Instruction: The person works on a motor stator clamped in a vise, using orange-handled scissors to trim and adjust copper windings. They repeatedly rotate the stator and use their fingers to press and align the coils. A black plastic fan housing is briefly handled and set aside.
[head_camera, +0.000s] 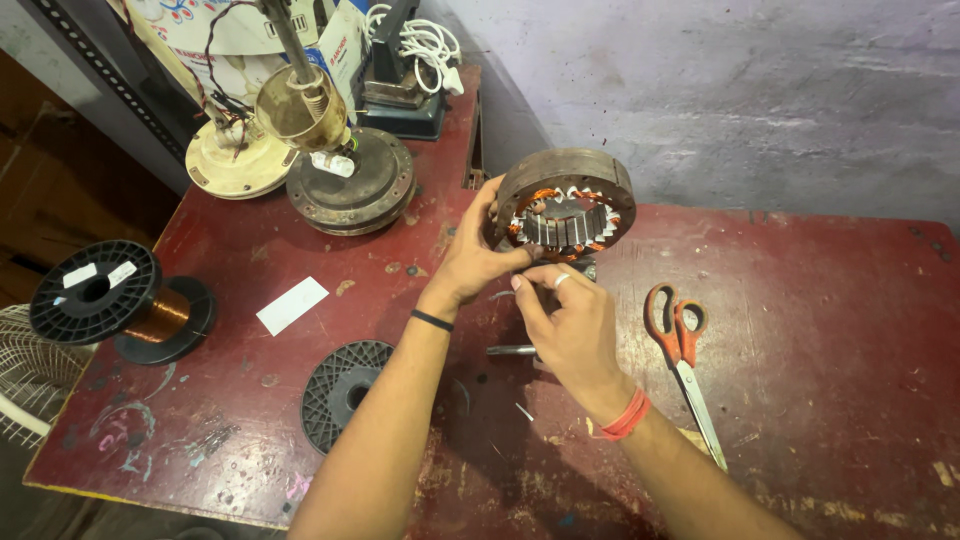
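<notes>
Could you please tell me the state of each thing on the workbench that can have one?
Stator ring: lifted off the table, tilted, copper windings showing inside.
Left hand: gripping the ring's rim.
Right hand: fingertips at the ring's lower edge.
Scissors: lying flat, blades closed.
Copper wire spool: on its side, partly wound.
Black spool: lying flat, no wire visible.

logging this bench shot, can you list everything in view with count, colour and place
stator ring: 1, rusty brown with copper windings, held above the table
scissors: 1, orange handles, right of the hands
wire spool: 1, black with copper wire, table left
empty spool: 1, black, near the left forearm
motor housings: 2, cream and brown, table back
white slip: 1, table left
table: 1, worn red
left hand: grips the ring
right hand: fingers at the ring's lower edge
</notes>
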